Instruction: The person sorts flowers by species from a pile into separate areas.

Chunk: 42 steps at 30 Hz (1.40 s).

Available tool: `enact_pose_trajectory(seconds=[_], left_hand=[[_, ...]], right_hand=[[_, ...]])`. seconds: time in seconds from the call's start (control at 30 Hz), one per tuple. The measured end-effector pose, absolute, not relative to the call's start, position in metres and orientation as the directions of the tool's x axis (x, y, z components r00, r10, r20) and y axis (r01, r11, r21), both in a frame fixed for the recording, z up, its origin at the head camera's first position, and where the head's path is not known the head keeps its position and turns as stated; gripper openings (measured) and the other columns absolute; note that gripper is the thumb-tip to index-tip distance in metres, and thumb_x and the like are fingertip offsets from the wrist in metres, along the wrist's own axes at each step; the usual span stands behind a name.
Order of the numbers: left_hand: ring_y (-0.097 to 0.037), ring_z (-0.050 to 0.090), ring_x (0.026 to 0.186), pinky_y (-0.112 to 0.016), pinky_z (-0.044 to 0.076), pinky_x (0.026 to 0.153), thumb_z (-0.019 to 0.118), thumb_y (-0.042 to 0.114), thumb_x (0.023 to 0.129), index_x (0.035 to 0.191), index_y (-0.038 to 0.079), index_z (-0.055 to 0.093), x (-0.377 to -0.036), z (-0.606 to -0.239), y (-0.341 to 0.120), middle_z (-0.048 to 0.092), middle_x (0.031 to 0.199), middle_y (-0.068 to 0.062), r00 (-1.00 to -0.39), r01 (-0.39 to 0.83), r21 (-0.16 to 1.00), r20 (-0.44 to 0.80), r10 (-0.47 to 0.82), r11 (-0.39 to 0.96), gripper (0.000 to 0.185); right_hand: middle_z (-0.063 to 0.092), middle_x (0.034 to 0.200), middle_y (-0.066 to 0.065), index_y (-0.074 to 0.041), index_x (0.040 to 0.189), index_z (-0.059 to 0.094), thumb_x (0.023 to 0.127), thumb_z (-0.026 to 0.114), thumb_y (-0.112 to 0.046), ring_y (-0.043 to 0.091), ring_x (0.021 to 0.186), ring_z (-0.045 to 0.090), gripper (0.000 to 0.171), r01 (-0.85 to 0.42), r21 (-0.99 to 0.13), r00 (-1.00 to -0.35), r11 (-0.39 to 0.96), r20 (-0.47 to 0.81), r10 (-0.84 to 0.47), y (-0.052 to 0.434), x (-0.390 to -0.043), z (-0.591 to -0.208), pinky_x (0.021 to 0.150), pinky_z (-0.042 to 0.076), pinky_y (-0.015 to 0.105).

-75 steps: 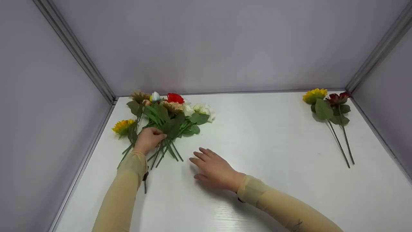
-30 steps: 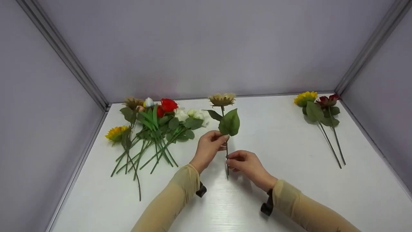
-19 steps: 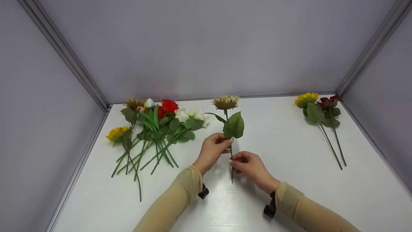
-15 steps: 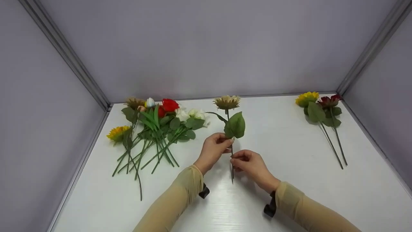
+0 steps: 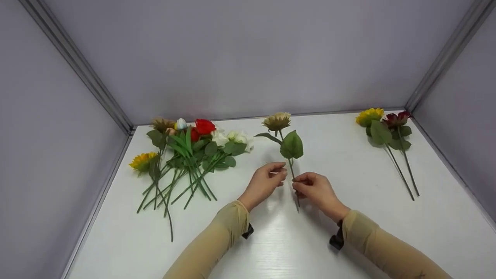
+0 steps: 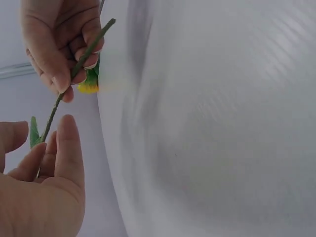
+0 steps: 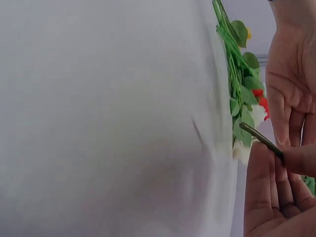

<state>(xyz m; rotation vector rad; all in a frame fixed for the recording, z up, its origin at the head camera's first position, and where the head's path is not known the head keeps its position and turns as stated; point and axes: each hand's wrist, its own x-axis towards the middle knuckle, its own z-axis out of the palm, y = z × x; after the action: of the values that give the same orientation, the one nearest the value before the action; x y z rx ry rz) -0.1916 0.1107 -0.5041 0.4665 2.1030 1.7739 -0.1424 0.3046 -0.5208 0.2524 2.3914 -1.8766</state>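
A tan flower with a large green leaf stands upright over the white table. My right hand pinches its thin green stem near the lower end; the right wrist view shows the stem between its thumb and fingers. My left hand hovers just left of the stem, fingers loose and holding nothing. In the left wrist view its straight fingers lie beside the stem.
A pile of mixed flowers lies at the back left, with a yellow sunflower at its edge. A yellow flower and a dark red one lie at the back right. Grey walls enclose three sides.
My left hand lifted the tan flower out of the pile and brought it to the middle. It has now let go, and my right hand has carried the flower slightly right.
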Motion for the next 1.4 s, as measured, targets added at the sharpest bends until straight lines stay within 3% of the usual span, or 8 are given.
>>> enact_pose_trajectory(seconds=[0.13,0.27,0.43,0.6,0.77,1.0,1.2,1.4], left_hand=[[-0.019,0.059,0.125,-0.032,0.051,0.100,0.062,0.033,0.104,0.151,0.017,0.052,-0.182,-0.505,0.113,0.058,0.142,-0.003,-0.830,0.296,0.852,0.006,0.558,0.431,0.051],[-0.021,0.043,0.142,-0.035,0.037,0.116,0.060,0.040,0.105,0.159,0.020,0.039,-0.169,-0.505,0.121,0.045,0.156,-0.004,-0.713,0.612,0.553,0.076,0.697,0.566,0.062],[-0.025,0.029,0.151,-0.042,0.023,0.123,0.054,0.053,0.104,0.164,0.024,0.027,-0.152,-0.502,0.136,0.030,0.166,-0.005,-0.551,0.828,0.183,0.091,0.830,0.529,0.072],[-0.024,0.019,0.154,-0.045,0.014,0.125,0.045,0.063,0.103,0.165,0.030,0.021,-0.136,-0.501,0.156,0.021,0.169,-0.001,-0.458,0.889,0.002,0.053,0.888,0.458,0.075],[-0.021,0.013,0.156,-0.045,0.008,0.126,0.035,0.069,0.102,0.165,0.033,0.017,-0.122,-0.501,0.173,0.016,0.170,0.001,-0.405,0.912,-0.052,0.025,0.914,0.406,0.075],[-0.020,0.013,0.156,-0.045,0.009,0.126,0.030,0.071,0.102,0.165,0.034,0.015,-0.115,-0.503,0.188,0.016,0.170,0.002,-0.380,0.923,-0.058,0.018,0.925,0.380,0.075],[-0.018,0.014,0.155,-0.043,0.010,0.126,0.029,0.072,0.101,0.165,0.035,0.015,-0.113,-0.506,0.191,0.016,0.170,0.004,-0.377,0.926,-0.028,-0.013,0.926,0.377,0.075],[-0.018,0.014,0.155,-0.042,0.009,0.126,0.028,0.071,0.102,0.165,0.035,0.015,-0.112,-0.507,0.189,0.016,0.170,0.003,-0.373,0.928,-0.009,-0.023,0.928,0.373,0.074]], right_hand=[[0.071,0.102,0.016,0.004,0.117,0.068,0.097,0.071,-0.016,0.023,0.086,0.070,0.028,0.202,-0.920,-0.978,0.335,-0.172,0.119,0.344,-0.153,-0.514,0.075,0.061,0.032],[0.067,0.113,0.023,0.005,0.124,0.064,0.101,0.066,-0.022,0.025,0.092,0.069,0.035,0.228,-0.877,-0.972,0.424,-0.177,0.158,0.391,-0.160,-0.500,0.079,0.061,0.034],[0.067,0.116,0.026,0.005,0.128,0.064,0.103,0.062,-0.026,0.024,0.090,0.070,0.039,0.210,-0.799,-0.968,0.564,-0.090,0.233,0.450,-0.158,-0.485,0.078,0.061,0.035],[0.068,0.115,0.026,0.005,0.129,0.064,0.105,0.058,-0.029,0.032,0.093,0.071,0.043,0.236,-0.698,-0.948,0.676,-0.013,0.317,0.501,-0.152,-0.477,0.067,0.057,0.027],[0.066,0.114,0.029,0.009,0.123,0.065,0.104,0.054,-0.025,0.038,0.095,0.064,0.040,0.274,-0.594,-0.927,0.756,0.046,0.372,0.541,-0.140,-0.479,0.071,0.049,0.036],[0.069,0.100,0.029,0.011,0.115,0.067,0.102,0.053,-0.018,0.029,0.070,0.064,0.036,0.295,-0.505,-0.929,0.811,0.049,0.368,0.568,-0.129,-0.493,0.063,0.048,0.042],[0.067,0.110,0.034,0.013,0.113,0.069,0.098,0.049,-0.013,0.048,0.092,0.063,0.035,0.291,-0.457,-0.933,0.841,0.059,0.355,0.569,-0.128,-0.506,0.073,0.050,0.059],[0.067,0.107,0.035,0.014,0.109,0.070,0.097,0.053,-0.010,0.052,0.093,0.062,0.032,0.283,-0.443,-0.935,0.851,0.071,0.348,0.567,-0.128,-0.514,0.073,0.050,0.062]])
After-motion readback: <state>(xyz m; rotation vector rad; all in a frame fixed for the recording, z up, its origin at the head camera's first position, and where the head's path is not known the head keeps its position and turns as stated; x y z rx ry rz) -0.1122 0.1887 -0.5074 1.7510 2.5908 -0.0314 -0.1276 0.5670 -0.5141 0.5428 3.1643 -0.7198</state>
